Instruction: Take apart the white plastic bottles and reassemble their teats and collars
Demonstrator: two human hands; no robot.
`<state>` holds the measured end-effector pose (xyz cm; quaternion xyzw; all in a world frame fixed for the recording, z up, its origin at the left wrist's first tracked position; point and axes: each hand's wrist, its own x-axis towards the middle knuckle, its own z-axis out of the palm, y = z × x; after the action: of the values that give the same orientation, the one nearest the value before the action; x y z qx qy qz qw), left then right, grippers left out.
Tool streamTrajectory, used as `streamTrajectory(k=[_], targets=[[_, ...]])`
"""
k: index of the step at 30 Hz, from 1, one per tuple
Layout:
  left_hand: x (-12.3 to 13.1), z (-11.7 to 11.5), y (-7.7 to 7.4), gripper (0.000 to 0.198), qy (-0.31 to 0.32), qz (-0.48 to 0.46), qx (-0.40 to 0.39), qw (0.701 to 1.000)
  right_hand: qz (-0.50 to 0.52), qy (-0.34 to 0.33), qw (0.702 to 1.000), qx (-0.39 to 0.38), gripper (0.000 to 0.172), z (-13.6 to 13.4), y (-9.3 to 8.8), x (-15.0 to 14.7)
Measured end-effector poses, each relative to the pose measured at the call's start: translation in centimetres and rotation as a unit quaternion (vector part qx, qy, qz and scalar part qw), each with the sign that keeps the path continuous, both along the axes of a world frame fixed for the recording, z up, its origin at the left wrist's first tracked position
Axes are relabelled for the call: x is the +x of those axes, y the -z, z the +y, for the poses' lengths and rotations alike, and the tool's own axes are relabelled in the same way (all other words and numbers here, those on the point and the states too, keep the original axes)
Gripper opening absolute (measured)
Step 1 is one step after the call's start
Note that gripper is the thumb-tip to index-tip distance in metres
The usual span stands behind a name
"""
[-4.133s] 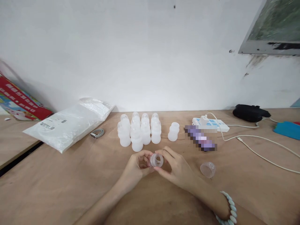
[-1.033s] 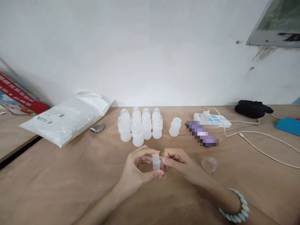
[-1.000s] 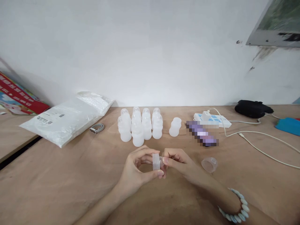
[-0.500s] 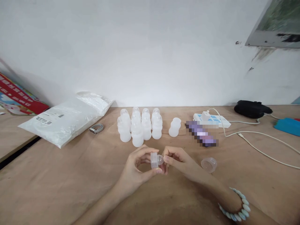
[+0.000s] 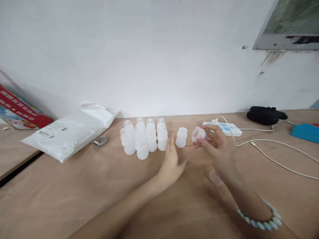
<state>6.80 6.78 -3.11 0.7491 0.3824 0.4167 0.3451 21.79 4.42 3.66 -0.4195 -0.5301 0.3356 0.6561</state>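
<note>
Between right-hand fingers (image 5: 208,141), small ribbed cap (image 5: 198,133), above the table (image 5: 74,186)

You have a small translucent plastic cap (image 5: 198,133) pinched in your right fingertips, lifted off the table and tipped on its side. Just left of it a lone capless white bottle (image 5: 181,137) stands upright, your left fingertips close beside it. A clear dome lid (image 5: 214,178) lies on the wood, partly hidden under your right wrist.
</note>
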Motion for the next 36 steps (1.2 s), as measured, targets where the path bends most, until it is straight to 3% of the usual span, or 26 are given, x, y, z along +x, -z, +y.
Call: streamTrajectory(k=[4, 8, 10, 13, 17, 21, 25, 30, 32, 34, 36], targets=[[4.6, 4.2, -0.3, 0.094, -0.061, -0.064, -0.035, 0.995, 0.008, 0.061, 0.998, 0.018, 0.037, 0.6, -0.4, 1.4], [5.9, 6.2, 0.6, 0.061, -0.048, -0.079, -0.088, 0.992, -0.025, 0.079, 0.997, 0.007, 0.038, 1.0, -0.3, 2.0], [4.9, 5.6, 1.1, 0.045, -0.007, -0.073, -0.124, 0.99, -0.053, 0.072, 0.996, 0.001, 0.038, 1.2, -0.1, 2.4], [1.5, 3.4, 1.2, 0.04, 0.078, -0.066, -0.175, 0.979, -0.124, 0.015, 0.992, -0.019, 0.035, 1.6, 0.2, 2.9], [-3.9, 0.2, 0.6, 0.04, 0.176, -0.057, -0.268, 0.946, -0.208, -0.167, 0.961, -0.073, 0.03, 1.3, 0.8, 2.1], [-7.3, -1.5, 0.7, 0.037, 0.204, -0.075, -0.361, 0.907, -0.228, -0.299, 0.921, -0.103, 0.03, 0.3, 1.9, -0.4], [-8.6, -2.0, 0.7, 0.034, 0.219, -0.087, -0.417, 0.878, -0.216, -0.336, 0.915, -0.06, 0.028, -0.4, 2.8, -2.2], [-9.2, -1.5, 0.4, 0.031, 0.343, -0.125, -0.521, 0.771, -0.262, -0.332, 0.906, 0.019, 0.02, -0.8, 2.5, -2.4], [-9.3, -1.5, 0.3, 0.031, 0.369, -0.13, -0.539, 0.746, -0.264, -0.332, 0.905, 0.021, 0.019, -0.9, 2.4, -2.5], [-9.2, -1.6, 0.0, 0.031, 0.353, -0.118, -0.533, 0.76, -0.273, -0.319, 0.908, 0.005, 0.026, -1.0, 2.7, -2.7], [-9.1, -2.0, -0.4, 0.029, 0.292, -0.071, -0.494, 0.816, -0.303, -0.283, 0.909, -0.032, 0.032, -0.9, 3.3, -2.9]])
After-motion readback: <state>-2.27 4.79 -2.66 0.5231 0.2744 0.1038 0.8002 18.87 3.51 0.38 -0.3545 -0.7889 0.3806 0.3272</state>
